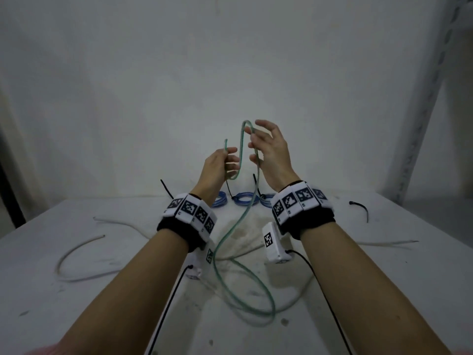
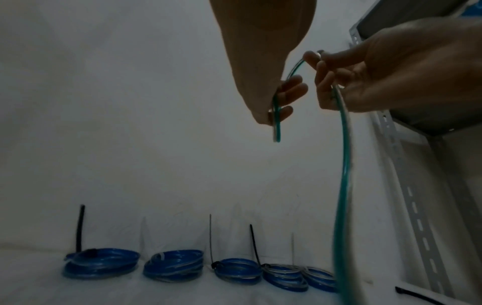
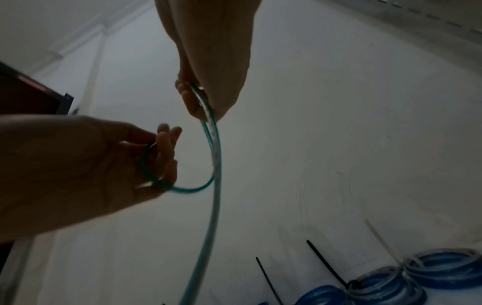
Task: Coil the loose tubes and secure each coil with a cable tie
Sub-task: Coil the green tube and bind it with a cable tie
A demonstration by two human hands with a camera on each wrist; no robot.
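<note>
White wall fills the far side, with a white counter point(image 1: 76, 290) below it. Raised above the counter, I see the green tube point(image 1: 240, 147) bent into an S between my two hands. My left hand point(image 1: 220, 165) pinches it near its free end, which sticks up past the fingers. My right hand point(image 1: 268, 147) holds the next bend, thumb and fingers closed lightly round it, upper fingers spread. From there the tube drops to the counter and loops toward me. Pale loose tubes point(image 1: 76, 252) lie left and right of it. Along the far edge sit blue coils point(image 2: 101, 262), tied with upright cable ties point(image 2: 79, 227). One loose black cable tie point(image 1: 361, 208) lies at the right, beside a metal shelf post point(image 1: 419, 124).
</note>
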